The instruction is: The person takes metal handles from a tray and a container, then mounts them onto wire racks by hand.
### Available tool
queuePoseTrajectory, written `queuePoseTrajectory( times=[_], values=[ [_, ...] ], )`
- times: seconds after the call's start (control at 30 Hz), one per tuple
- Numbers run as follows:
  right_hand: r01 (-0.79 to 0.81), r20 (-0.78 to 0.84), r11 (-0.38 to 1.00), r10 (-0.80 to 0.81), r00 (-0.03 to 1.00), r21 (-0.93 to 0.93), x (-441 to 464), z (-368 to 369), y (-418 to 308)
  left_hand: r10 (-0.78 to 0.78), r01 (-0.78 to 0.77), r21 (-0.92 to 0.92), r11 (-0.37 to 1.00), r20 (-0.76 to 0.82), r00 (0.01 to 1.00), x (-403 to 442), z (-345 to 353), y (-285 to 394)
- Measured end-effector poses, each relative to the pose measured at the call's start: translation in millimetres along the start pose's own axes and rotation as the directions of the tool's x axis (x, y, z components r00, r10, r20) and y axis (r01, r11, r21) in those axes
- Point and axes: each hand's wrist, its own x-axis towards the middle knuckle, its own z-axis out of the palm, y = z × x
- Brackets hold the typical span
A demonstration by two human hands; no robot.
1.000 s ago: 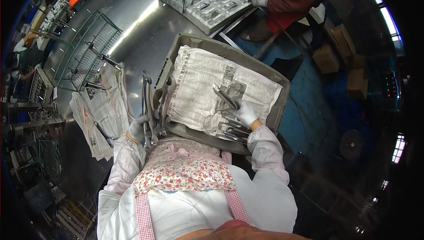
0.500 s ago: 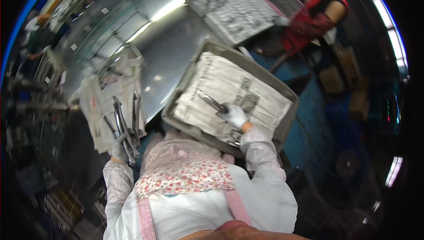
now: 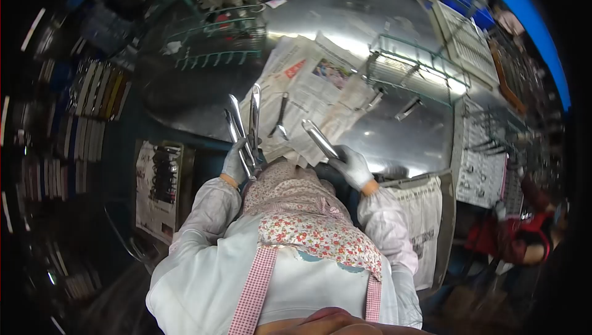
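Observation:
Several shiny metal tools [image 3: 254, 113] stand up from my gloved left hand [image 3: 234, 161], whose fingers are wrapped round them near the table's front edge. My gloved right hand [image 3: 353, 168] grips one metal tool [image 3: 318, 138], its tip pointing up and left. Between the hands, a dark-handled metal tool [image 3: 282, 116] lies on spread newspaper [image 3: 302, 70] on the steel table. The exact shape of the tools is blurred.
Green wire racks stand at the back left [image 3: 216, 36] and back right [image 3: 419, 64]. A newspaper-lined tray [image 3: 449, 224] is at my right; another tray [image 3: 139, 193] with dark tools is at left. A co-worker in red [image 3: 512, 236] is at far right, beside a white tray [image 3: 478, 175].
The view has swung left. My right hand has moved from over the newspaper-lined tray to the newspaper on the table, still holding its tool. My left hand keeps its tools.

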Motion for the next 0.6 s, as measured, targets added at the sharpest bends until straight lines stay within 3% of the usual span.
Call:
queuePoseTrajectory(
  times=[0.03, 0.07, 0.1, 0.27, 0.3, 0.4, 0.43, 0.5, 0.53, 0.6],
  values=[
    [0.007, 0.038, 1.0, -0.006, 0.999, -0.022, 27, 9, -5, 0.033, -0.033, -0.012, 0.999, -0.03, 0.999, 4, -8, 3],
    [-0.12, 0.154, 0.977, 0.093, 0.984, 0.174, 56, 29, -1, 0.061, -0.063, -0.014, 0.998, -0.08, 0.995, 3, -15, 9],
    [0.0, 0.104, 1.0, -0.002, 0.995, 0.027, 80, 39, -14, 0.089, -0.091, -0.014, 0.996, -0.129, 0.988, 2, -20, 17],
    [0.179, 0.005, 0.984, -0.179, 0.984, -0.007, 181, 81, -67, 0.188, -0.177, 0.064, 0.982, -0.28, 0.942, 10, -29, 59],
    [0.143, -0.014, 0.989, -0.142, 0.99, 0.035, 193, 84, -78, 0.254, -0.246, 0.067, 0.967, -0.331, 0.909, 20, -29, 65],
    [0.042, -0.057, 0.992, -0.035, 0.998, 0.118, 223, 92, -85, 0.279, -0.269, 0.077, 0.96, -0.286, 0.917, 47, -33, 80],
    [0.053, -0.089, 0.992, -0.044, 0.995, 0.111, 236, 101, -67, 0.292, -0.292, 0.037, 0.956, -0.228, 0.929, 64, -40, 78],
    [0.126, -0.176, 0.985, -0.104, 0.979, 0.119, 255, 112, -42, 0.188, -0.185, 0.037, 0.982, -0.214, 0.959, 70, -22, 91],
    [0.102, -0.163, 0.988, -0.082, 0.983, 0.119, 259, 110, -36, 0.242, -0.215, 0.133, 0.968, -0.237, 0.941, 90, -30, 83],
    [0.053, -0.138, 0.991, -0.036, 0.99, 0.123, 255, 101, -48, 0.219, -0.202, 0.087, 0.975, -0.268, 0.938, 104, -23, 79]
  ],
)
